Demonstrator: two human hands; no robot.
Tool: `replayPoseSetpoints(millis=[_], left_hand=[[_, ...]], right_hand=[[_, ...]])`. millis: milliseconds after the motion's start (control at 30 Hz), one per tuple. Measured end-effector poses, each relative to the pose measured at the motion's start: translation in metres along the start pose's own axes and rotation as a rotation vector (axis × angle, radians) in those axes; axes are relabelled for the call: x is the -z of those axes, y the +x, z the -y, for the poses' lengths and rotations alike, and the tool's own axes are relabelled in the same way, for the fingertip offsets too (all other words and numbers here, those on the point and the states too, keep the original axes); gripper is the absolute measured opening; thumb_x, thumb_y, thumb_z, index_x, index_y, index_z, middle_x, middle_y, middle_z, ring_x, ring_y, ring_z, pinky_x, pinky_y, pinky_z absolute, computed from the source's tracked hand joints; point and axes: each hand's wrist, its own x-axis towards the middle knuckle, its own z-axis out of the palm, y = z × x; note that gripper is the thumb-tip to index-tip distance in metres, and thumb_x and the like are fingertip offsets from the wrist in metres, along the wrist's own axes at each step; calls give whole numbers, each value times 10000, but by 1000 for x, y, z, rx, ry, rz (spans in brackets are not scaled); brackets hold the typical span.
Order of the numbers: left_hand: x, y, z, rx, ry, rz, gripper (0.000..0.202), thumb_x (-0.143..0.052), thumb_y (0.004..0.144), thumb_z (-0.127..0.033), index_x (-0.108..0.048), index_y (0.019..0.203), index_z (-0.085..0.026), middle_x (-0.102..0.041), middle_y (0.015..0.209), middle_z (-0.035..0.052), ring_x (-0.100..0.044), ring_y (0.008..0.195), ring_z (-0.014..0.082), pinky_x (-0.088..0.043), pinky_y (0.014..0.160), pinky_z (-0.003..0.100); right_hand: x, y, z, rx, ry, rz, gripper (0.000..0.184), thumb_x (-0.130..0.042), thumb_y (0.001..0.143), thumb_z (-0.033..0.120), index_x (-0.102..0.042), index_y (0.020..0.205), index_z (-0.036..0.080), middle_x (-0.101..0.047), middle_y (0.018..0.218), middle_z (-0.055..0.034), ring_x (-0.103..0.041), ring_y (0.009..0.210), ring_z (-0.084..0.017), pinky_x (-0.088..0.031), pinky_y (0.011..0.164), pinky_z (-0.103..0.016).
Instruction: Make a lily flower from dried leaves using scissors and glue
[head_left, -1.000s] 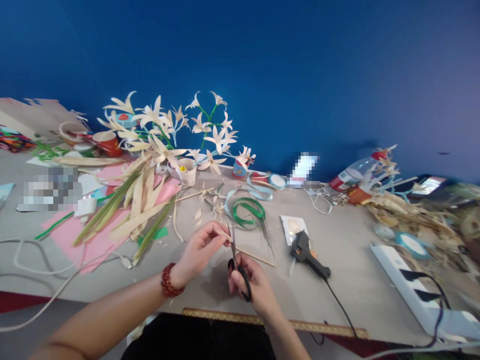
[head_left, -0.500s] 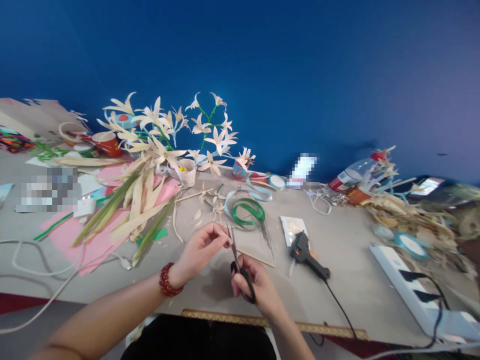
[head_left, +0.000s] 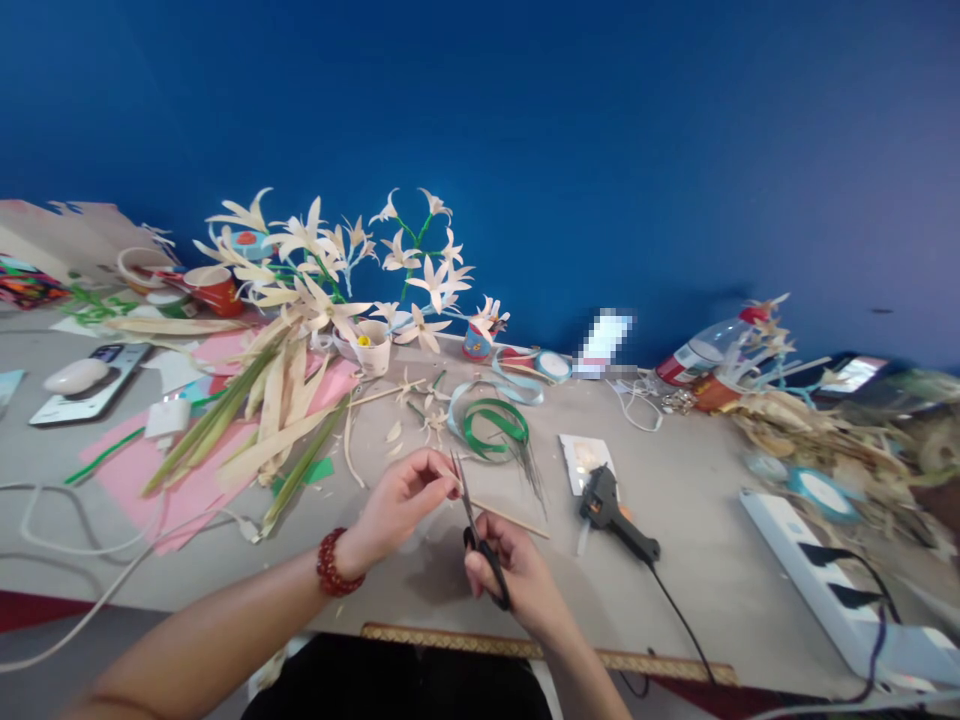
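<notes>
scissors, clamped in the right hand above the counter, point past a tiny pale piece the left hand pinches between its fingers, seemingly mid-trim, which calls for careful blade alignment.

- We had the glue gun on the table.
- Left of the gun, we held scissors in our right hand, our left hand lying farther left.
- Behind-left of it, we saw coiled ribbon, then flowers.
- Behind-right of it, we kept a bottle.
- Right of it, our power strip lay.
- Far left of it, we had leaves on paper.
</notes>
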Motion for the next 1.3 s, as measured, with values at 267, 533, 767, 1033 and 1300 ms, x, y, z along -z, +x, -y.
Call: replayPoseSetpoints(millis=[267,533,767,1033,1300], left_hand=[[0,0,-1,-1,25,-3,111,-581,876,-222,-569,794,-149,-573,845,17,-564,768,128,-445,759,273],[1,2,-2,9,26,23,122,-579,877,-232,-558,792,-149,-561,826,12,-556,760,125,-441,755,272],[3,3,-2,25,34,46,135,-582,873,-244,-560,786,-142,-577,820,22,-558,752,130,-440,749,275],[4,4,-2,63,13,50,131,-596,866,-252,-566,798,-144,-587,823,24,-568,746,131,-448,749,278],[2,4,-3,103,108,120,159,-610,853,-273,-576,764,-145,-600,848,38,-543,756,133,-422,723,262]], right_hand=[[1,1,-4,-13,-6,-2,531,-731,654,629,-422,726,203,-503,531,67,-450,439,-72,-335,458,-198],[5,1,-4,-18,-31,6,532,-730,653,633,-426,711,200,-497,498,72,-441,418,-65,-314,439,-186],[8,1,-3,-17,-45,10,535,-746,639,621,-417,694,203,-476,523,79,-428,419,-59,-324,425,-183],[7,0,-5,-19,-69,-12,518,-740,656,606,-410,666,208,-457,476,87,-394,385,-58,-288,399,-183],[4,11,14,206,39,-223,357,-797,678,363,-498,777,196,-582,692,36,-506,592,-89,-383,555,-194]])
